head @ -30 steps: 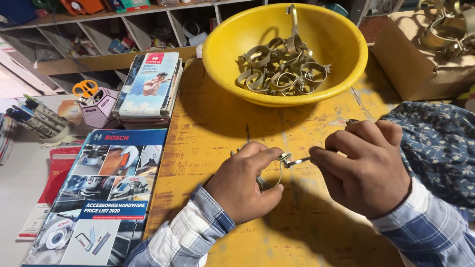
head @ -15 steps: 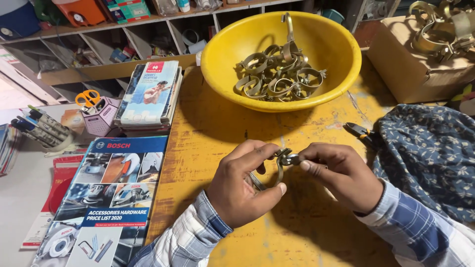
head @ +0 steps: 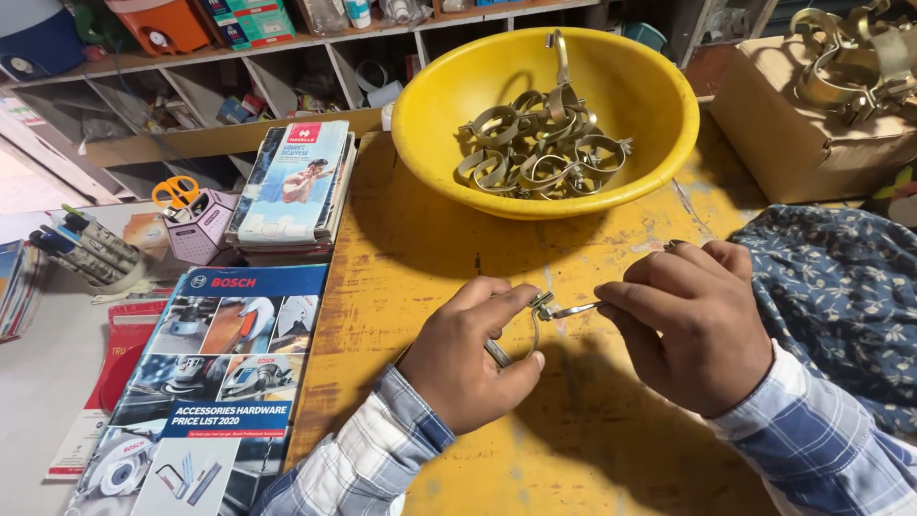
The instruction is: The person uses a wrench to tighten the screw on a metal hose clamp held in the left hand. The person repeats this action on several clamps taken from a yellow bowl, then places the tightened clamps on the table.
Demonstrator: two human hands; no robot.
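While your left hand (head: 468, 358) pinches a metal clamp (head: 521, 334) just above the yellow desk (head: 611, 449), your right hand (head: 693, 320) is closed on a thin tool (head: 573, 310) w/ its tip at the clamp's screw end. Both hands sit close together, each gripping its own piece, meeting at the screw. Looks like you're mid-fastening: 1 clamp in hand, screw being worked. Can't tell if the screw is tight or loose, too small to see. The bowl (head: 659, 105) beyond holds a heap of similar clamps, well apart from your hands; a box (head: 793, 134) w/ more sits far right, catalogue (head: 220, 382) on the left. The next move, I'd judge, calls for holding the clamp steady w/ the left and keeping the tool square on the screw so it doesn't slip off.
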